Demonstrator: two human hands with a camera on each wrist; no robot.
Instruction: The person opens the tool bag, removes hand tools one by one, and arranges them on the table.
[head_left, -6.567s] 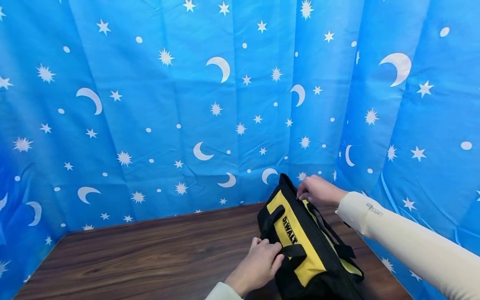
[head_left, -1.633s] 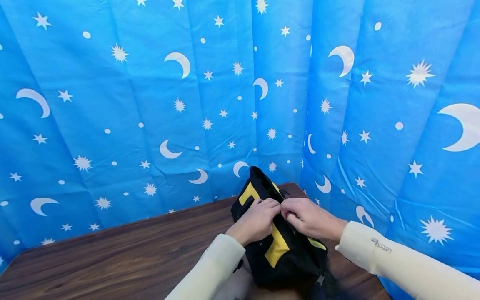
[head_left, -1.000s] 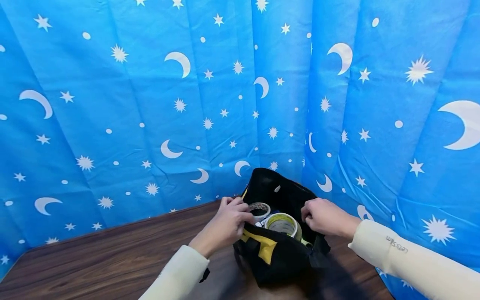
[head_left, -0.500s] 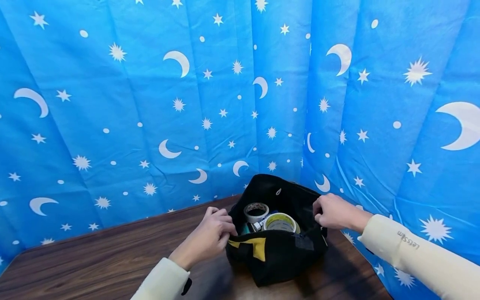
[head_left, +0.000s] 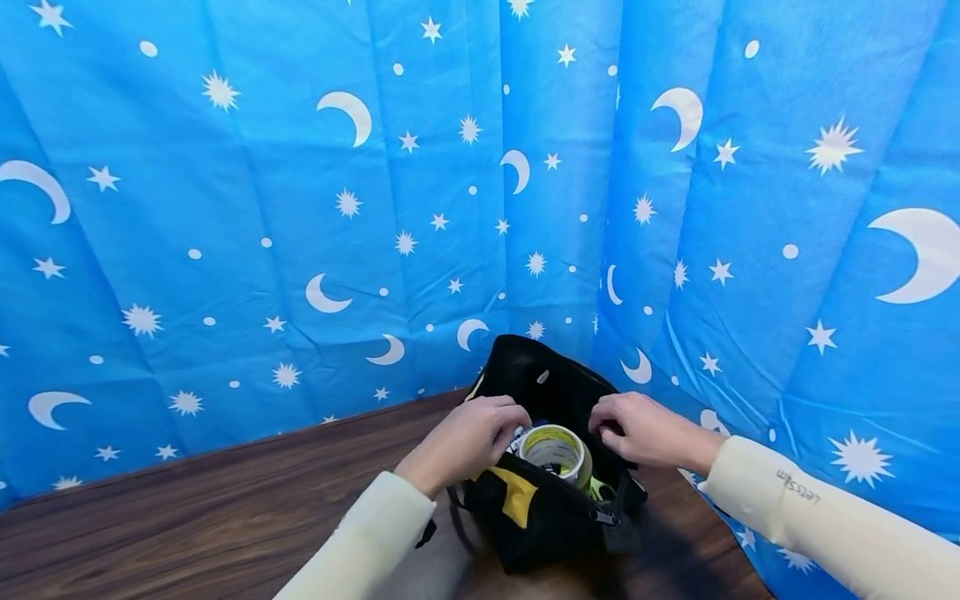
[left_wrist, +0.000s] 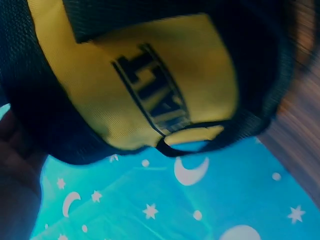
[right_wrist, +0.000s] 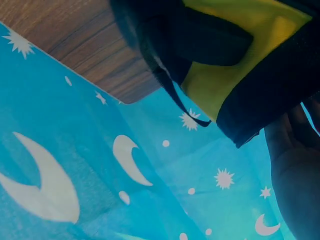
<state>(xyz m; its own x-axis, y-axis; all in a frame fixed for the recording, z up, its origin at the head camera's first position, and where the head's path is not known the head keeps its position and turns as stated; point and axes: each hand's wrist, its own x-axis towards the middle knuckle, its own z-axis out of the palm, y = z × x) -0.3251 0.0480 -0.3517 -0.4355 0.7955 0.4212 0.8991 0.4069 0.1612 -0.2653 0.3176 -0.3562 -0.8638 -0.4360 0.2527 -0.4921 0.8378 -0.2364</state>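
bag (head_left: 555, 521) gaping between left fingers (head_left: 507, 415) and right fingers (head_left: 609, 413), each pinching its rim (head_left: 558, 354)

"LetsSlim", upside down, on right sleeve (head_left: 847, 510); "ALT", adjoining lettering unclear, on yellow panel (left_wrist: 135, 97) of bag (left_wrist: 65, 115).

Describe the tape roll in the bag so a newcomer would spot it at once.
On the brown wooden table sits an open black bag with yellow panels. In its mouth, between left hand and right hand, is the tape roll. Its round white rim and yellow-banded hollow core set it apart from the lime-green piece beside it.
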